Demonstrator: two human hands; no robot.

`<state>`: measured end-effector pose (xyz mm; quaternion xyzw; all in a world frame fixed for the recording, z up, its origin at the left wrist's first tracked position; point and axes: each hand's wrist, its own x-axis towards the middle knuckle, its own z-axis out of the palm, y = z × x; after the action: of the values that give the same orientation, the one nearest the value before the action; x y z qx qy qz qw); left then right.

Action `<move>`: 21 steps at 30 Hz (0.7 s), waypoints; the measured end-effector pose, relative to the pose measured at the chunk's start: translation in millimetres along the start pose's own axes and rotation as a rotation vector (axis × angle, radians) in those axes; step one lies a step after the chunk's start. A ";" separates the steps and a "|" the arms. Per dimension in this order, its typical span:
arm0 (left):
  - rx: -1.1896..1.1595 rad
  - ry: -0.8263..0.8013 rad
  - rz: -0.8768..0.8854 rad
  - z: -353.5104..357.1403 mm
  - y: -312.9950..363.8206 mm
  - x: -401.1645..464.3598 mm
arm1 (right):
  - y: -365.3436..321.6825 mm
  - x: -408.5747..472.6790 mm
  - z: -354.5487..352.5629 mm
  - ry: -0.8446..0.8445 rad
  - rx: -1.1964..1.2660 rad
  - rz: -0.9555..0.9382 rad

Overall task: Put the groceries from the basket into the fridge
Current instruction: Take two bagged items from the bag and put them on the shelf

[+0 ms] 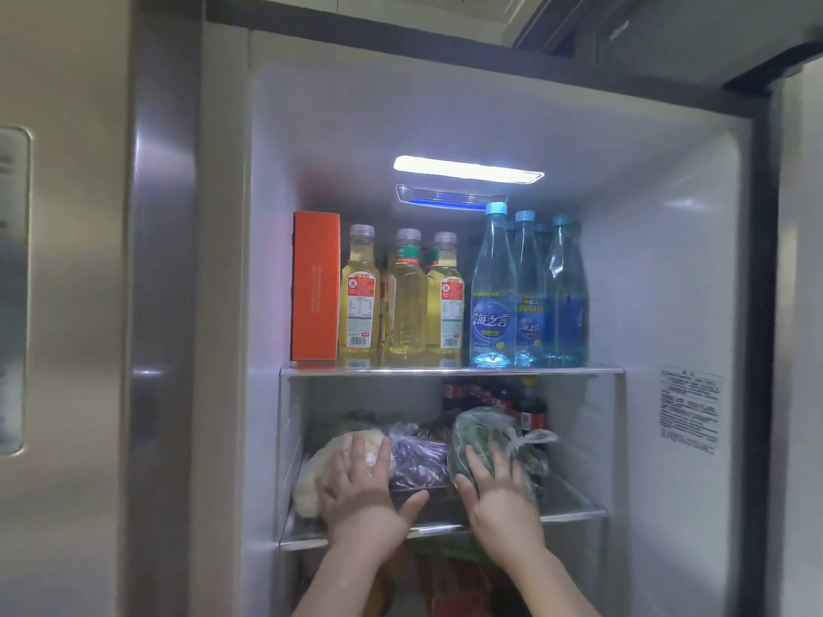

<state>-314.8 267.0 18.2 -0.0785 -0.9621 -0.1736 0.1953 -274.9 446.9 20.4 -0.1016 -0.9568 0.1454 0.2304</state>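
Both arms are reaching into the open fridge (668, 242), onto its second shelf (574, 514). The left hand (360, 496) is lying on a pale cauliflower (311, 474) at the shelf's left end, its grip apart, fingers straight and spread over the head. The right hand (499, 496) is pressing flat against a bag of leafy greens (481, 431) further right, fingers apart too. A bag of purple vegetables (418, 456) is sitting between the two. Dark bottles (530, 407) are standing behind. On the shelf above, an orange box (315, 285), three yellow bottles (403, 300) and blue water bottles (525, 296) are standing in a row.
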 end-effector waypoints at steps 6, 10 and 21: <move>-0.099 -0.090 -0.033 -2.6 3.2 16.7 | -1.2 14.1 -0.4 -0.086 0.045 0.014; -0.115 -0.046 -0.024 1.5 0.1 19.4 | -5.1 15.7 -3.3 -0.110 0.028 0.029; -0.010 0.136 0.110 4.9 3.6 -36.9 | -14.0 -25.7 -21.9 0.087 -0.146 -0.034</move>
<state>-282.1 269.1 0.2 -0.1204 -0.9399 -0.1722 0.2690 -243.9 432.1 33.1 -0.1080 -0.9556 0.0669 0.2660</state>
